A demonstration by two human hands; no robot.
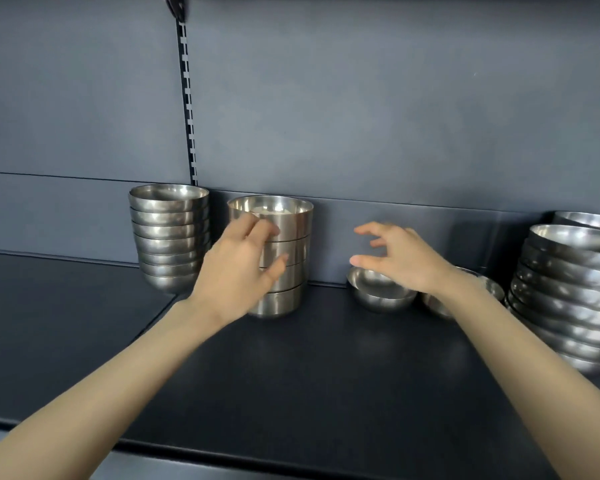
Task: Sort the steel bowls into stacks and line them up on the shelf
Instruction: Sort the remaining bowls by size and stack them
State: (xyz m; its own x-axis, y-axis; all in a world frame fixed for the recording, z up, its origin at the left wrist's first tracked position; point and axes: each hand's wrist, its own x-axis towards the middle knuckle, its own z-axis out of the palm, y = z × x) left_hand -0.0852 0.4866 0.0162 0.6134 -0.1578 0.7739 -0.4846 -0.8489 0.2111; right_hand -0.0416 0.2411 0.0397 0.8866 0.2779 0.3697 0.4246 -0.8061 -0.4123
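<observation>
From the head camera, a dark shelf [326,358] holds shiny steel bowls. At the back left stands a tall stack of round bowls [170,237]. Just beside it, to the right, is a stack of straight-sided bowls [288,237]. The left hand [238,271] is in front of this stack with its fingers spread and curled toward it. The picture is blurry there, so I cannot tell if the fingers touch the stack or hold it. The right hand [399,258] is open, with fingers spread, and holds nothing. It floats just above a small single bowl [378,289] that sits on the shelf. Another low bowl [492,289] is partly hidden behind the right wrist. Far right is a big stack of wide bowls [568,299], well apart from both hands.
</observation>
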